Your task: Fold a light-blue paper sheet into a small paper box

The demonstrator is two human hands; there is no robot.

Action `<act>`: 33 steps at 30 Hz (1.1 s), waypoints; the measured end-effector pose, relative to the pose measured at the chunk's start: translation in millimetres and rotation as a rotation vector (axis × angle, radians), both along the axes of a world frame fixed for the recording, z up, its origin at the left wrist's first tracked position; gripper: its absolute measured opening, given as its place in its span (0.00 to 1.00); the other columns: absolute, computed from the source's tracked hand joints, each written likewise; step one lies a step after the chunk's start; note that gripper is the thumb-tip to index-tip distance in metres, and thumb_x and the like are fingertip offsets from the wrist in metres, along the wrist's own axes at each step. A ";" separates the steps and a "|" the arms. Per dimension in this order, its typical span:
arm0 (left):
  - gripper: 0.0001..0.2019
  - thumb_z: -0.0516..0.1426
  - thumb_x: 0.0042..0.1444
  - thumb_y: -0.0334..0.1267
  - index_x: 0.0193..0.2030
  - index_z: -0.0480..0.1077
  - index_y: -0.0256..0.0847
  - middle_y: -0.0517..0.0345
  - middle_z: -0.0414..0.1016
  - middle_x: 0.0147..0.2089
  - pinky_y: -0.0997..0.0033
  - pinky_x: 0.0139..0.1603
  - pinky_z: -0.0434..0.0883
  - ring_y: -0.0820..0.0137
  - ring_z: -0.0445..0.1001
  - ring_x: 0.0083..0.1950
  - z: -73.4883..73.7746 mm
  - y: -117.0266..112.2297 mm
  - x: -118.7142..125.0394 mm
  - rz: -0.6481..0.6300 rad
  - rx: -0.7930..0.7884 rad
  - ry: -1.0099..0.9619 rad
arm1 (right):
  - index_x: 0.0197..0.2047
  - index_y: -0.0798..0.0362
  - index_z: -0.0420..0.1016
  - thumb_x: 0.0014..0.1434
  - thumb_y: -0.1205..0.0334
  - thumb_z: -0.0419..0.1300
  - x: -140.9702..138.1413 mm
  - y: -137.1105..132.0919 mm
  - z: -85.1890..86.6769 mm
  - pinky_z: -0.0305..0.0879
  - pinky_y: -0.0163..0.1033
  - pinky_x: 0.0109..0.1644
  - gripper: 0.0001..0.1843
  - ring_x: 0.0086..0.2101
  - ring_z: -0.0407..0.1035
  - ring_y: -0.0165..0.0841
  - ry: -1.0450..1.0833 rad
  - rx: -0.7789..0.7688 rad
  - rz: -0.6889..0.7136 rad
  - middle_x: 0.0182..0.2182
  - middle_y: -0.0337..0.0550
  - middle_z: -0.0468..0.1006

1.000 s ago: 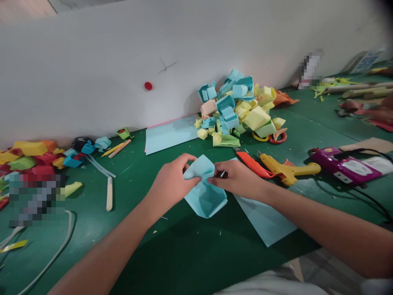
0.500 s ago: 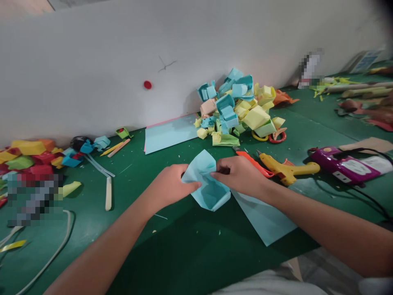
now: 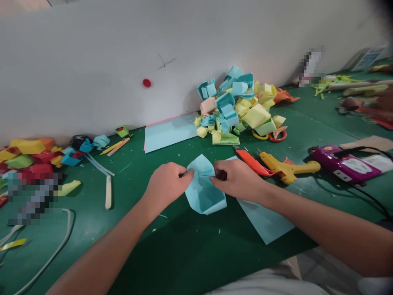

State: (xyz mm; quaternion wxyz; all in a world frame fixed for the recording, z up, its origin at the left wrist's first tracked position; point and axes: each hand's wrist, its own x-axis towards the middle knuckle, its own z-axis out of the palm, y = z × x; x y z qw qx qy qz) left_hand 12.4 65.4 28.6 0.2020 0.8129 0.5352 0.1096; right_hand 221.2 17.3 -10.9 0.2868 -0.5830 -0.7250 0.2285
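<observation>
A light-blue folded paper (image 3: 206,192), part-way shaped like an open box with a pointed flap at its far end, is held over the green table. My left hand (image 3: 168,182) pinches its left edge between thumb and fingers. On the opposite side my right hand (image 3: 238,177) pinches the right edge near the flap. The fingertips of both hands are partly hidden behind the paper. Beneath my right forearm lies a flat light-blue sheet (image 3: 266,225).
An orange box cutter (image 3: 253,162), a yellow glue gun (image 3: 285,168) and a purple power strip (image 3: 340,166) lie to the right. Folded paper boxes (image 3: 242,106) are heaped by the wall, with scissors (image 3: 278,136) under them. Colourful paper pieces (image 3: 30,157) and a wooden stick (image 3: 108,192) are left.
My left thumb has shifted from inside the paper to its upper left edge. The paper has dropped slightly and turned a little; my right hand keeps its pinch.
</observation>
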 end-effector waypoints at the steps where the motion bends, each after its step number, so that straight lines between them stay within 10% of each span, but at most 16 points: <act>1: 0.29 0.54 0.61 0.54 0.13 0.53 0.43 0.60 0.57 0.14 0.68 0.21 0.46 0.72 0.55 0.16 0.3 0.6 -0.5 0.022 -0.039 -0.009 | 0.25 0.49 0.61 0.56 0.60 0.61 -0.5 -0.4 0.2 0.52 0.37 0.27 0.13 0.25 0.65 0.31 0.002 -0.004 -0.002 0.23 0.38 0.73; 9: 0.14 0.63 0.56 0.49 0.33 0.66 0.44 0.63 0.71 0.29 0.72 0.27 0.64 0.69 0.71 0.28 1.3 -19.3 -1.8 -0.113 -0.168 -0.308 | 0.24 0.50 0.61 0.54 0.61 0.60 6.9 4.2 0.4 0.51 0.36 0.27 0.12 0.24 0.63 0.30 0.038 0.055 -0.084 0.21 0.35 0.70; 17: 0.01 0.61 0.60 0.37 0.38 0.75 0.46 0.62 0.78 0.36 0.74 0.31 0.69 0.71 0.75 0.33 -1.1 -24.4 1.2 -0.176 0.118 -0.313 | 0.25 0.51 0.65 0.53 0.62 0.61 9.2 8.1 5.9 0.54 0.35 0.27 0.09 0.25 0.65 0.30 0.097 0.017 -0.080 0.22 0.35 0.71; 23: 0.06 0.61 0.61 0.36 0.38 0.81 0.48 0.63 0.80 0.37 0.72 0.31 0.66 0.73 0.72 0.30 -4.3 -16.4 1.7 -0.263 0.143 -0.184 | 0.31 0.50 0.71 0.57 0.62 0.59 8.1 9.0 -5.7 0.59 0.36 0.31 0.04 0.29 0.68 0.32 0.172 -0.023 0.112 0.27 0.37 0.74; 33: 0.20 0.68 0.49 0.51 0.42 0.68 0.45 0.64 0.73 0.32 0.73 0.25 0.60 0.70 0.69 0.27 -9.8 -2.2 0.2 -0.038 -0.024 -0.180 | 0.33 0.51 0.73 0.58 0.64 0.60 8.1 9.1 -6.5 0.63 0.37 0.34 0.02 0.30 0.71 0.33 0.177 -0.026 0.216 0.28 0.38 0.77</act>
